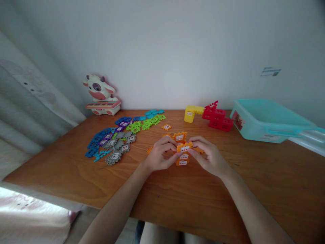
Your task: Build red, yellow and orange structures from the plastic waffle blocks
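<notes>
An upright structure of orange interlocking plastic tiles (182, 157), with white window-like inserts, stands on the wooden table in front of me. My left hand (164, 154) pinches its upper left edge between thumb and fingers. On the opposite side, my right hand (207, 156) grips the upper right edge, the thumb pressed on the front near the top. Behind the front face, another orange tile (179, 137) rises. Loose orange tiles lie close by, one (167, 127) flat beyond my left hand; others are partly covered by my hands.
Blue, purple, green and grey tiles (115, 156) lie in overlapping rows at the left. A cow-shaped toy keyboard (101, 96) stands at the back left. A yellow piece (189, 114) touches a red block structure (217, 117) near the wall, beside a turquoise bin (259, 127).
</notes>
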{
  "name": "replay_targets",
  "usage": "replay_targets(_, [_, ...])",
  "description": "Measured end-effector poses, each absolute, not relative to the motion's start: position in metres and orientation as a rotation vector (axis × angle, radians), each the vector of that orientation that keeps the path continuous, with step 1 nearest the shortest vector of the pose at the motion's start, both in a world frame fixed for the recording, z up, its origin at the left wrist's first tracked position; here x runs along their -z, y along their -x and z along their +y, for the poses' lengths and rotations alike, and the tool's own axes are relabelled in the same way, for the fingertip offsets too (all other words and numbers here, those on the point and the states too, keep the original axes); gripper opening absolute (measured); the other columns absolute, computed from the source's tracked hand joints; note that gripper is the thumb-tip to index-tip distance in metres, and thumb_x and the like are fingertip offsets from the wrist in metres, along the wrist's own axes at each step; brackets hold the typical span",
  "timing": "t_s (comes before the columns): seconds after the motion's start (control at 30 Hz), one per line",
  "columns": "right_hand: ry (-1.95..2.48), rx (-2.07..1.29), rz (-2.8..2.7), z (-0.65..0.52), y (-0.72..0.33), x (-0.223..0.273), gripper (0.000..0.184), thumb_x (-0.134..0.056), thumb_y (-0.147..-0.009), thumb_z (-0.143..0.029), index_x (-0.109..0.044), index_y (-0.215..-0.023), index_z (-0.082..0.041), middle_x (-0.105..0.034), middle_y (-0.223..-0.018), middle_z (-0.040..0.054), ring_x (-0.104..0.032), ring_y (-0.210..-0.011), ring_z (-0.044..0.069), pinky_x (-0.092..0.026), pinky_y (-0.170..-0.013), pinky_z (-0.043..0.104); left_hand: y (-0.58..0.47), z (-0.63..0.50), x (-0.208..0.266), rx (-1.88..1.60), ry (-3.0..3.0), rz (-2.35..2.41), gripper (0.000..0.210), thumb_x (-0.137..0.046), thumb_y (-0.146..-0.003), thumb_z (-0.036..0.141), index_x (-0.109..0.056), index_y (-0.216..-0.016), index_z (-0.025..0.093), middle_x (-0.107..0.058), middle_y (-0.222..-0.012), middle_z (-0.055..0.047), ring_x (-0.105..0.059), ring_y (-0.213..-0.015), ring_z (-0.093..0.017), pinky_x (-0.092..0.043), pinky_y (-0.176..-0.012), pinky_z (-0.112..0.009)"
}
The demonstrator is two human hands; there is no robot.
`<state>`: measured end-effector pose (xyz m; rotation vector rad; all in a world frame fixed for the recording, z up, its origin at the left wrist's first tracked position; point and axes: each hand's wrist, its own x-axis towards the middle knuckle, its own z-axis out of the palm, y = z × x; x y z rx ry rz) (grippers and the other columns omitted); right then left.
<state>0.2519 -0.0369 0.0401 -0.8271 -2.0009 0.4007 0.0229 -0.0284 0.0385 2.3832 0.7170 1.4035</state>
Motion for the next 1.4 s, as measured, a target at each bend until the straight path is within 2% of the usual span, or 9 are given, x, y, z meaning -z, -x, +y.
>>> replay_targets(0.37, [0.805,-0.358,-2.025,-0.037,-0.250,-0.039,0.007,-0.070,-0.092,-0.029,-0.071,-0.097,-0.023,-0.064,-0.115,0.0089,-0.065,-0.110,0.024,-0.056,-0.096,0.038,-0.021,-0.026,-0.034,-1.431,-2.486,0.679,0.007,-0.072,-0.088,0.023,-0.070,-0.089,0.017,-0.071,-0.094,-0.008,-0.068,-0.083,-0.015,-0.056,-0.076,-0.027])
replay_targets(0.47, [0.819,-0.361,-2.013,-0.037,-0.251,-0.038,0.009,-0.069,-0.093,-0.030,-0.072,-0.098,-0.024,-0.064,-0.113,0.0083,-0.065,-0.109,0.023,-0.056,-0.096,0.039,-0.018,-0.023,-0.030,-1.537,-2.440,0.677,0.015,-0.073,-0.087,0.025,-0.066,-0.098,0.019,-0.069,-0.095,-0.006,-0.065,-0.079,-0.013,-0.055,-0.070,-0.024])
replay_targets(0.63, [0.809,-0.455,-1.914,-0.036,-0.252,-0.036,0.018,-0.070,-0.092,-0.038,-0.070,-0.105,-0.026,-0.067,-0.112,0.0074,-0.067,-0.104,0.023,-0.058,-0.085,0.035,0.003,-0.002,-0.021,-1.785,-2.092,1.221,0.013,-0.060,-0.095,0.029,-0.055,-0.102,0.019,-0.061,-0.088,-0.002,-0.056,-0.069,-0.012,-0.048,-0.060,-0.023])
replay_targets(0.77, [0.949,-0.412,-1.719,-0.029,-0.258,-0.034,0.022,-0.051,-0.102,-0.038,-0.068,-0.097,-0.025,-0.069,-0.098,0.0067,-0.068,-0.094,0.022,-0.056,-0.083,0.035,0.022,0.011,-0.017,-1.274,-2.350,1.593,0.020,-0.058,-0.096,0.037,-0.060,-0.103,0.018,-0.067,-0.099,-0.008,-0.064,-0.091,-0.021,-0.054,-0.083,-0.037])
replay_targets(0.9, [1.285,-0.245,-1.824,-0.018,-0.271,-0.025,0.022,-0.056,-0.097,-0.041,-0.066,-0.098,-0.022,-0.069,-0.097,0.0089,-0.067,-0.084,0.024,-0.056,-0.077,0.039,0.022,0.011,-0.011,-0.909,-2.586,1.467,0.036,-0.057,-0.097,0.045,-0.061,-0.120,0.018,-0.068,-0.123,-0.014,-0.061,-0.119,-0.029,-0.049,-0.105,-0.048])
replay_targets(1.03, [1.526,-0.165,-2.131,-0.014,-0.282,-0.014,0.034,-0.061,-0.092,-0.046,-0.070,-0.109,-0.018,-0.069,-0.108,0.0155,-0.066,-0.105,0.034,-0.052,-0.095,0.049,0.010,0.005,-0.001,-0.914,-2.525,1.218,0.038,-0.044,-0.103,0.040,-0.056,-0.134,0.020,-0.060,-0.141,-0.012,-0.054,-0.133,-0.027,-0.039,-0.117,-0.050])
replay_targets(1.13, [1.675,-0.200,-2.185,-0.015,-0.285,-0.008,0.049,-0.069,-0.085,-0.052,-0.070,-0.117,-0.014,-0.067,-0.111,0.0181,-0.066,-0.104,0.036,-0.053,-0.094,0.048,0.000,-0.002,0.003,-1.132,-2.223,1.092,0.044,-0.029,-0.107,0.039,-0.049,-0.142,0.022,-0.058,-0.142,-0.012,-0.053,-0.132,-0.023,-0.041,-0.115,-0.046])
replay_targets(1.27, [1.687,-0.316,-2.089,-0.014,-0.287,-0.003,0.047,-0.072,-0.084,-0.049,-0.070,-0.116,-0.015,-0.067,-0.112,0.0171,-0.070,-0.091,0.029,-0.057,-0.083,0.042,-0.015,-0.012,0.002,-1.228,-2.035,0.921,0.065,-0.051,-0.099,0.053,-0.035,-0.152,0.020,-0.053,-0.143,-0.016,-0.055,-0.123,-0.027,-0.047,-0.107,-0.047])
replay_targets(1.4, [1.584,-0.277,-2.107,-0.012,-0.288,-0.002,0.034,-0.074,-0.083,-0.043,-0.072,-0.105,-0.017,-0.071,-0.100,0.0141,-0.071,-0.086,0.029,-0.057,-0.076,0.041,-0.027,-0.017,0.001,-1.224,-1.979,0.917,0.073,-0.067,-0.089,0.054,-0.041,-0.147,0.019,-0.057,-0.136,-0.016,-0.058,-0.117,-0.027,-0.048,-0.104,-0.048])
